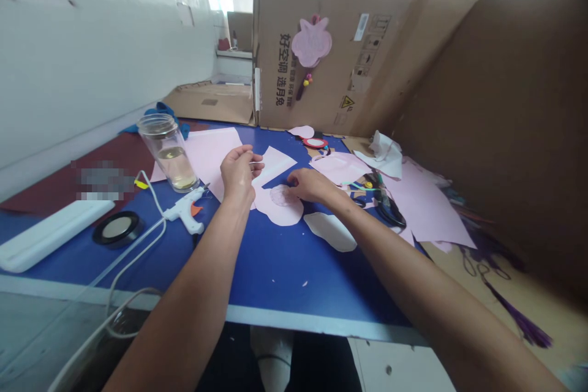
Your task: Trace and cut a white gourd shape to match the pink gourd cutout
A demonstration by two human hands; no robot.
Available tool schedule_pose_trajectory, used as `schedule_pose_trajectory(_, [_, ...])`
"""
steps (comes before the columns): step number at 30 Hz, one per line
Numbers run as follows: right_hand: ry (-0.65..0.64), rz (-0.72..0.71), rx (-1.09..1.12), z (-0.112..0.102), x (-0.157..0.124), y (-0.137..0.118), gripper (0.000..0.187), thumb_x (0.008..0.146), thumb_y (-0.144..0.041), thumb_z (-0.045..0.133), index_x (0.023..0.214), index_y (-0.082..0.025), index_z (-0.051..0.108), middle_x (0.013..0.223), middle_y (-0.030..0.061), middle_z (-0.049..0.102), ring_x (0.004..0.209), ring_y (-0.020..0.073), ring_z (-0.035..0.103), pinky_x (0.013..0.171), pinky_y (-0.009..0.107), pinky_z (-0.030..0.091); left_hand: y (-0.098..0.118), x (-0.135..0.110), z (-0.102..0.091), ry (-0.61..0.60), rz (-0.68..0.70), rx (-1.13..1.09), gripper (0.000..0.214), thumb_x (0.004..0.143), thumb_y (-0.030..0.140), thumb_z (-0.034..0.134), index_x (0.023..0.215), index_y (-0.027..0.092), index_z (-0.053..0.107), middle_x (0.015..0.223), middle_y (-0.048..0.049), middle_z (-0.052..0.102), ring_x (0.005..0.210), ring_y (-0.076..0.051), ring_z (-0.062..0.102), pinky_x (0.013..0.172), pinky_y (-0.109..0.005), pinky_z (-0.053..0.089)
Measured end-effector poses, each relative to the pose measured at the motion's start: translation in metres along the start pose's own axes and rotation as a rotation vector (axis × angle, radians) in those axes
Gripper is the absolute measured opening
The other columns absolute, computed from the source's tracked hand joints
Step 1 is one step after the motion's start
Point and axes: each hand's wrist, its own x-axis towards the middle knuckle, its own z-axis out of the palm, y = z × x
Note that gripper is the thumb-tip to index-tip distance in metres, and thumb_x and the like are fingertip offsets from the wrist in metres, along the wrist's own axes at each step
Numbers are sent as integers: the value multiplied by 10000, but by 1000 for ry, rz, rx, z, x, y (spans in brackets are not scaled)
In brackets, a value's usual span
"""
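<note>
Slightly above the blue table, my left hand (239, 173) has loosely bent fingers with gaps between them, and I see nothing held. Under it lie pink sheets, one a folded-looking piece (276, 162). My right hand (307, 185) bends down with its fingertips closed at the edge of a small round patterned piece (282, 195). That piece rests on a pink scalloped paper cutout (279, 214); the right fingertips are partly hidden. Just below my right forearm is a white wavy-edged cutout (328, 231).
Left stand a glass jar (172, 162) of pale liquid, a white glue gun (186, 209) with its cable, and black tape (118, 228). Scissors (389, 208) and pink sheets (427, 202) lie right. A cardboard wall (349, 86) bearing a pink flower-shaped piece (312, 43) rises behind.
</note>
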Motion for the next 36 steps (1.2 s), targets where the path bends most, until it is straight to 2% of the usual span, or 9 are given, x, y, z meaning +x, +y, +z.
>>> schedule_pose_trajectory(5, [-36,35,24,7,12,-9,83,818,-197,767,887,-192,812,920,79,818,839,230,719,655,287,459,-1,3,-1,12,-19,-14,288,690,155,624,974,187,654,682,2,689,522,-116,617,523,-203,426])
schedule_pose_trajectory(9, [-49,28,73,3,14,-5,54,822,-190,765,841,-197,815,841,33,811,771,183,719,646,245,480,-3,5,-2,26,-36,-17,267,700,172,652,966,191,658,682,3,684,526,-117,621,536,-208,431])
schedule_pose_trajectory(12, [66,62,63,-11,13,10,117,878,-226,732,949,-193,819,969,61,821,894,210,736,738,257,512,-5,6,-3,24,-24,-35,250,709,178,654,958,194,656,686,1,685,528,-118,622,534,-208,427])
schedule_pose_trajectory(16, [277,150,-11,-25,9,22,387,989,-255,601,1350,-160,704,1344,196,718,1180,316,679,881,363,514,-4,7,-3,33,-19,-47,238,717,164,636,952,196,656,690,-1,690,532,-119,625,528,-207,423])
schedule_pose_trajectory(20, [67,11,3,-11,5,5,398,902,-392,784,1270,-243,757,1187,82,784,978,227,724,805,293,520,-2,6,-2,50,-26,-38,255,709,152,625,960,194,651,679,8,685,525,-115,618,520,-202,422])
schedule_pose_trajectory(23, [-62,-25,-29,4,2,-12,633,698,-549,943,1234,-256,773,1253,97,766,1031,273,713,790,312,517,-2,7,-2,54,-34,-31,257,704,155,619,956,194,645,670,14,679,517,-110,612,519,-197,419])
schedule_pose_trajectory(27, [-103,43,-102,8,-2,-22,628,649,-565,963,1148,-236,768,1268,152,747,1075,361,691,773,375,500,-3,8,-3,52,-33,-32,247,703,155,629,946,196,641,673,8,682,517,-116,618,520,-201,422])
schedule_pose_trajectory(31, [-149,93,-102,5,-6,-19,476,682,-552,943,984,-239,752,1049,107,787,938,321,713,711,362,478,-4,9,-4,48,-35,-38,252,716,153,626,964,191,646,669,8,683,519,-114,618,517,-197,420])
schedule_pose_trajectory(36, [-119,120,-21,11,-7,-9,543,675,-509,941,1090,-240,717,1072,83,785,930,285,707,697,329,456,-6,9,-3,50,-47,-31,263,716,143,600,970,190,647,658,11,678,509,-114,612,510,-195,415])
